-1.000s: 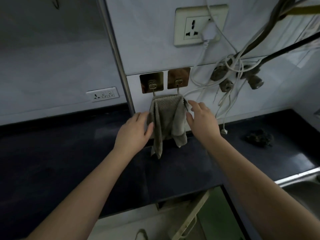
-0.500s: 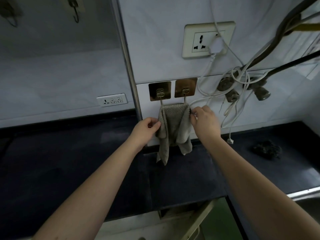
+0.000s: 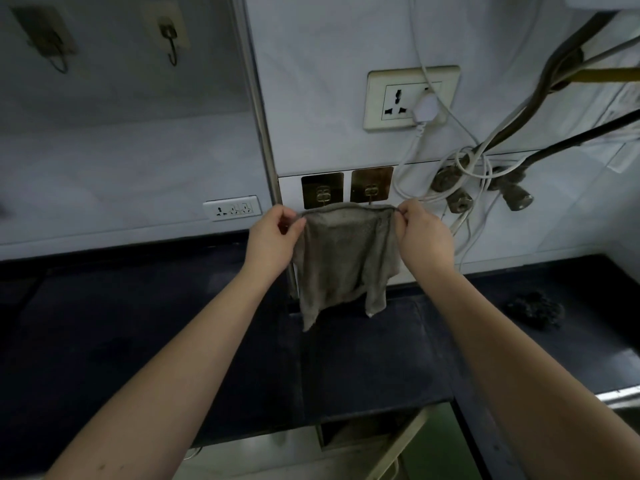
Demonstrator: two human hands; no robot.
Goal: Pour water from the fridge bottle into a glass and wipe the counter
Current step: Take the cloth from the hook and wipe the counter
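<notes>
A grey cloth [image 3: 341, 258] hangs spread out in front of two brass wall hooks [image 3: 346, 190], its top edge stretched level just below them. My left hand [image 3: 273, 237] pinches the cloth's upper left corner. My right hand [image 3: 420, 235] pinches its upper right corner. The cloth's lower ends dangle above the dark counter [image 3: 138, 323]. I cannot tell whether the cloth is still caught on a hook. No bottle or glass is in view.
A wall socket [image 3: 412, 98] with a white plug and a tangle of cables [image 3: 478, 178] sit right of the hooks. A dark scrubber [image 3: 535, 308] lies on the counter at right. A sink edge [image 3: 620, 396] shows at far right. A small socket strip [image 3: 232, 207] is left.
Both hands closed on the cloth's top corners and pulled them apart, so the bunched cloth is now spread wide. The view tilted down and closer.
</notes>
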